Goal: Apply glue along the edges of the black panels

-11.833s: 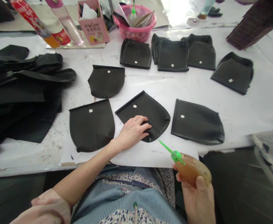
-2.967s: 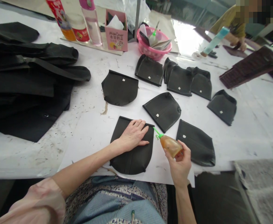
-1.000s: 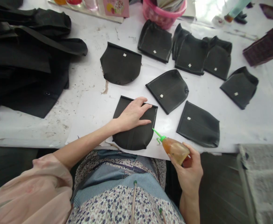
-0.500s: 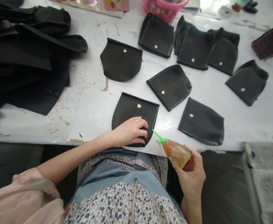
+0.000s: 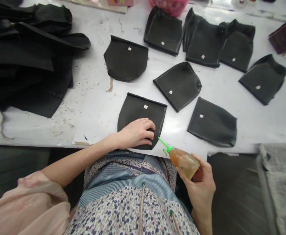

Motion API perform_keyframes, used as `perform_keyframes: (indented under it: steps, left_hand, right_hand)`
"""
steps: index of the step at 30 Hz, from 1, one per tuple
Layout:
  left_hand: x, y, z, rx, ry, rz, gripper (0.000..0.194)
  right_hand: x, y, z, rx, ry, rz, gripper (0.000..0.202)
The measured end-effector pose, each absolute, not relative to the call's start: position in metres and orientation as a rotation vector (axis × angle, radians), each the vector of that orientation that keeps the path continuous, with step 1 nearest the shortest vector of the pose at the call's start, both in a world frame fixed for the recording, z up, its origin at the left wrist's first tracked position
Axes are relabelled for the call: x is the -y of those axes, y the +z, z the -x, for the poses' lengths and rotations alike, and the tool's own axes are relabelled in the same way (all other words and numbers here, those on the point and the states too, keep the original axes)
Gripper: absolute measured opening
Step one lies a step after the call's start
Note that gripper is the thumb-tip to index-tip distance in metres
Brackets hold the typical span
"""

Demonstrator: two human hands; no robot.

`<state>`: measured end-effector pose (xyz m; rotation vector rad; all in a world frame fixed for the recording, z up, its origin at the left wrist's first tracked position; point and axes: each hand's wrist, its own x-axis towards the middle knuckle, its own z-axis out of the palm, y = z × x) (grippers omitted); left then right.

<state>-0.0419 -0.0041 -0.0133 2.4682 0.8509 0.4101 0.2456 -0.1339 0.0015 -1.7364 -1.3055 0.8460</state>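
Note:
Under my left hand (image 5: 138, 133) lies a black leather-like pocket piece (image 5: 135, 109) with a rounded lower edge and a small white tag. The fingers rest spread on its surface, pressing it to the table. My right hand (image 5: 200, 182) is wrapped round a squeeze bottle (image 5: 184, 163) of amber liquid, probably glue. Its green nozzle (image 5: 164, 143) points up and left, the tip at the piece's right edge. A thin pale shiny line runs along that edge above the tip.
Several similar black pieces, such as this one (image 5: 213, 122), lie across the white table (image 5: 94, 107). A heap of black material (image 5: 27, 65) covers the left side. At the back stands a pink basket (image 5: 172, 6); a dark red box (image 5: 285, 36) is far right.
The nozzle tip has moved slightly down the right edge of the black piece, toward me. My left hand stays on the piece. The whole view has shifted a little.

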Motion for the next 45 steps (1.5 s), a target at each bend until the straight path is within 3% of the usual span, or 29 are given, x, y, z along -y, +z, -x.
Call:
perform_keyframes:
  steps: [15,32,45]
  left_hand:
    - [0.003,-0.017,0.044,-0.843,0.423,-2.432,0.012]
    - [0.003,-0.017,0.044,-0.856,0.396,-2.413,0.013]
    - [0.002,-0.012,0.044,-0.860,0.384,-2.395,0.012]
  right_hand:
    - [0.148,0.011,-0.246,1.324,0.976,1.751,0.063]
    - [0.126,-0.008,-0.247,1.267,0.834,1.683,0.063]
    - [0.140,-0.004,-0.255,1.328,1.048,1.689,0.062]
